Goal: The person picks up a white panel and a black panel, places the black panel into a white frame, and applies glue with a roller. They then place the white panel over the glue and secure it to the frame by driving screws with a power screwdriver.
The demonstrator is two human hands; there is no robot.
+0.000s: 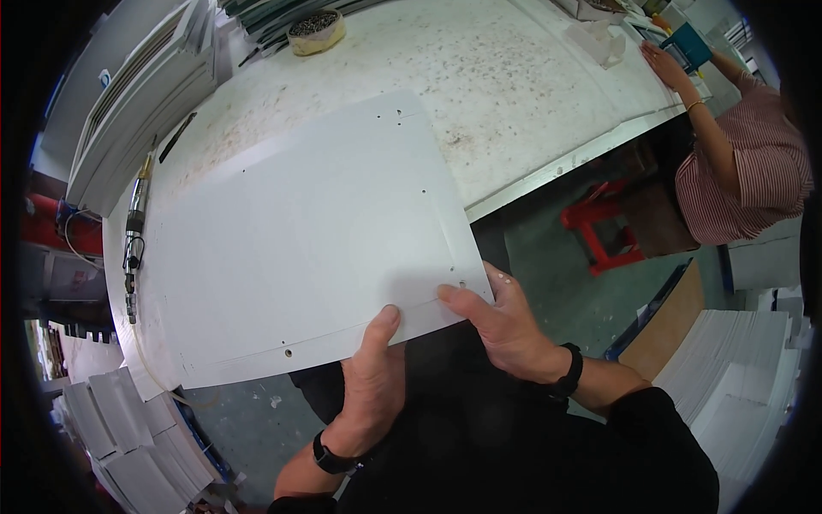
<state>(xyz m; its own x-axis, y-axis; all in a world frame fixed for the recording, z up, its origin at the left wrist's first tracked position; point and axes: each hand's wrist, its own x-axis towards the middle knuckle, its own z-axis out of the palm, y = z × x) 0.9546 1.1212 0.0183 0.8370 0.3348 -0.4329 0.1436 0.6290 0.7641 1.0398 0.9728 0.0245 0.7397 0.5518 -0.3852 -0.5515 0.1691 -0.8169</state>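
A large white flat panel point(300, 240) with small holes along its edges lies over the near part of the worktable, its front edge jutting past the table toward me. My left hand point(372, 364) grips that front edge, thumb on top and fingers hidden underneath. At the near right corner, my right hand point(505, 325) also holds the panel, its thumb pressed on the upper face beside a small hole. Left of the panel lies a slim pneumatic screwdriver point(136, 214) with a dark and metallic body.
The white worktable point(514, 86) carries a tub of small screws point(316, 32), a black strip point(178, 137) and stacked white panels point(141, 103). Another person point(736, 163) works at the far right by a red stool point(599, 227). White stacks point(728, 368) stand right and lower left.
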